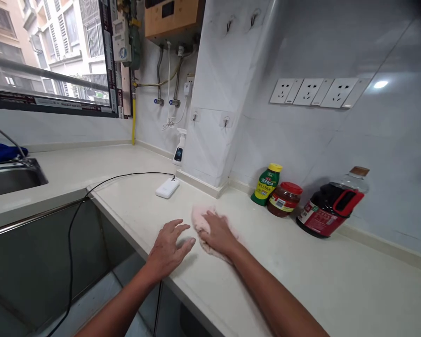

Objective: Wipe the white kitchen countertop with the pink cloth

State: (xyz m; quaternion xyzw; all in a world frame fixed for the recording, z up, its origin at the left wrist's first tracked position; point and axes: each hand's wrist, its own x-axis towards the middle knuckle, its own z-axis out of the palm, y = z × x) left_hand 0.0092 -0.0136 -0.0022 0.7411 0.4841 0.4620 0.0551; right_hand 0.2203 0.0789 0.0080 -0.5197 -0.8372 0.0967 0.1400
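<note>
My right hand presses a pink cloth flat against the white countertop, its fingers bent over the fabric. Motion smears the cloth's edges a little. Left of it, my left hand hovers by the counter's front edge with fingers apart and nothing in them. A white power bank with a black cable plugged in lies beyond both hands.
Along the right wall stand a green squeeze bottle, a red-lidded jar and a large soy sauce bottle. A spray bottle stands by the pillar. The black cable hangs over the edge near the sink.
</note>
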